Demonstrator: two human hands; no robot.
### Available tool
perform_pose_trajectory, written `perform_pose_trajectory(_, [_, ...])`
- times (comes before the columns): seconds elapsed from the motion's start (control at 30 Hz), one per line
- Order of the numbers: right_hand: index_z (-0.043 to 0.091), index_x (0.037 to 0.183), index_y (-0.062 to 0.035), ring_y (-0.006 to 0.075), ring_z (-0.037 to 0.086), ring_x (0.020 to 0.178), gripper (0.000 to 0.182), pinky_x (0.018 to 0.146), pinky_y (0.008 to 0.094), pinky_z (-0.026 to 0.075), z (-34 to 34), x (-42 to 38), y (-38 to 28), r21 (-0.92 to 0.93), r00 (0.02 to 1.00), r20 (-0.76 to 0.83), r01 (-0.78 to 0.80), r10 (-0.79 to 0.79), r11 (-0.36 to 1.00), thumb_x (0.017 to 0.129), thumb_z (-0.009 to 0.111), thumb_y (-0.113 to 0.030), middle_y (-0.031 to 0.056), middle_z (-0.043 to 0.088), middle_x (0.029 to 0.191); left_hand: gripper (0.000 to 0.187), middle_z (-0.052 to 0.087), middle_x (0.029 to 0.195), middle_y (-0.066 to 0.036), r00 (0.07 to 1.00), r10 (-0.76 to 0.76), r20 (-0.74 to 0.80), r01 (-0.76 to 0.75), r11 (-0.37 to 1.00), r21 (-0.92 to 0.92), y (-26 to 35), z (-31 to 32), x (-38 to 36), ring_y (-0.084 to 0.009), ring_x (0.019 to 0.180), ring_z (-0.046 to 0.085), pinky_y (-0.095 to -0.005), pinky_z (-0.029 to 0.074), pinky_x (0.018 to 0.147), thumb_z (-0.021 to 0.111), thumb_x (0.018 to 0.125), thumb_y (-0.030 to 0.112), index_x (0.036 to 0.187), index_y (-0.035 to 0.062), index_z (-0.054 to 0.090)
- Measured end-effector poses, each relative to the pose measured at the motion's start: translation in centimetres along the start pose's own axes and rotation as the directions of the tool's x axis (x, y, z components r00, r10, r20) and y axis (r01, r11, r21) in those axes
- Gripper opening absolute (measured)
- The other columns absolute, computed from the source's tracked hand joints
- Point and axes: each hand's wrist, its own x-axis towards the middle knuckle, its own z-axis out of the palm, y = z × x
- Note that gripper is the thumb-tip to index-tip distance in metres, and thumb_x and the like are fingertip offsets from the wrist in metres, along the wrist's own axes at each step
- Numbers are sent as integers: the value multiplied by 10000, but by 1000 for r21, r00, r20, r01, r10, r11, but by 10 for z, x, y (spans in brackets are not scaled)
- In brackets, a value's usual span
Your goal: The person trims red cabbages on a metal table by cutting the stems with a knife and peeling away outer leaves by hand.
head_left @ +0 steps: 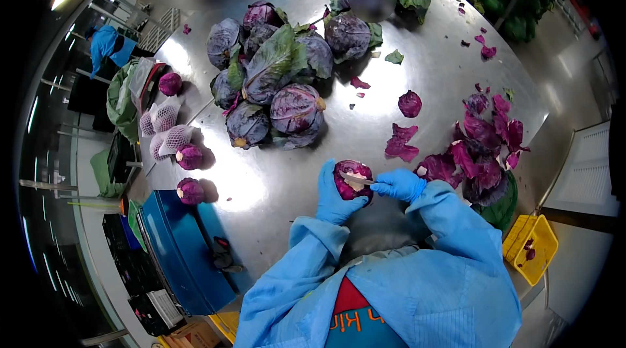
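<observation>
My left hand [334, 198], in a blue glove, is wrapped around the side of a small red cabbage [344, 168] above the near edge of the metal table. My gloved right hand [401, 185] is closed on a knife [358, 180]. The blade lies across the pale cut stem end of the cabbage. Right of my hands is a heap of loose purple cabbage leaves [479, 136]. A torn leaf piece [401, 142] and a small red cabbage [409, 104] lie just beyond my right hand.
A pile of untrimmed red cabbages [297, 110] stands at the table's middle. Trimmed cabbages [189, 157] and white foam nets [171, 140] line the left side. A blue bin [186, 250] is lower left; a yellow basket [536, 243] hangs lower right. Another person [107, 48] bends far left.
</observation>
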Motion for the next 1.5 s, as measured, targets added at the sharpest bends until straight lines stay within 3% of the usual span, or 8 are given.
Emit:
perform_pose_trajectory(0.13, [648, 877, -101, 272, 599, 656, 426, 651, 371, 471, -9, 11, 6, -2, 997, 50, 65, -65, 998, 927, 494, -495, 115, 627, 734, 1189, 348, 1352, -185, 999, -4, 45, 1, 999, 53, 2, -6, 5, -340, 1259, 391, -394, 328, 1079, 885, 451, 309, 1414, 10, 254])
perform_pose_trajectory(0.53, [676, 826, -92, 292, 628, 659, 619, 652, 380, 488, -12, 25, -38, -70, 953, 41, -298, 302, 952, 904, 388, -634, 108, 631, 676, 1157, 358, 1350, -179, 986, -150, 76, 155, 985, -70, 1, -7, 14, -315, 1256, 402, -385, 345, 1070, 872, 485, 264, 1430, 24, 249])
perform_pose_trajectory(0.73, [658, 790, -78, 339, 608, 650, 586, 649, 402, 482, 6, 27, -15, -347, 977, -196, -151, 86, 926, 903, 421, -601, 135, 617, 680, 1110, 385, 1339, -219, 990, -136, 43, 137, 990, -25, 17, -9, 17, -379, 1240, 398, -432, 340, 1055, 844, 481, 301, 1401, 15, 292])
perform_pose_trajectory(0.83, [647, 778, -74, 350, 600, 654, 545, 655, 408, 481, 28, 17, -12, -231, 912, -410, -119, 14, 966, 908, 452, -565, 148, 611, 685, 1097, 395, 1327, -208, 994, -102, 37, 103, 995, -6, 22, -9, 15, -368, 1235, 406, -424, 349, 1052, 847, 478, 277, 1399, 25, 307])
perform_pose_trajectory(1.03, [635, 768, -79, 330, 607, 684, 510, 656, 384, 479, 3, 15, -8, 140, 971, -28, -233, 239, 963, 899, 487, -550, 151, 618, 730, 1076, 411, 1306, -184, 999, -29, 42, 27, 998, 54, 23, -6, 15, -348, 1212, 434, -416, 369, 1041, 851, 470, 240, 1390, 35, 331])
perform_pose_trajectory(1.23, [607, 781, -83, 336, 592, 659, 484, 629, 416, 457, 25, 17, -21, -299, 906, -404, -260, 125, 918, 891, 508, -544, 158, 580, 696, 1066, 410, 1305, -196, 990, -126, 56, 131, 988, -80, 23, -7, 19, -355, 1206, 436, -427, 380, 1023, 866, 466, 282, 1367, 31, 354])
perform_pose_trajectory(1.33, [580, 767, -85, 339, 587, 657, 460, 607, 437, 442, 37, 18, -15, -92, 853, -521, -87, 26, 992, 882, 538, -528, 152, 575, 697, 1078, 411, 1309, -188, 987, -150, 54, 156, 981, -118, 15, -6, 20, -352, 1204, 440, -422, 379, 1025, 870, 464, 286, 1373, 27, 351])
perform_pose_trajectory(1.5, [623, 986, -96, 275, 581, 628, 399, 638, 368, 482, 20, 8, -36, 7, 834, -540, -129, 113, 992, 858, 608, -473, 118, 578, 705, 1080, 413, 1305, -178, 990, -132, 43, 134, 988, -70, 32, -11, 17, -354, 1205, 423, -424, 378, 1021, 860, 453, 274, 1384, 39, 366])
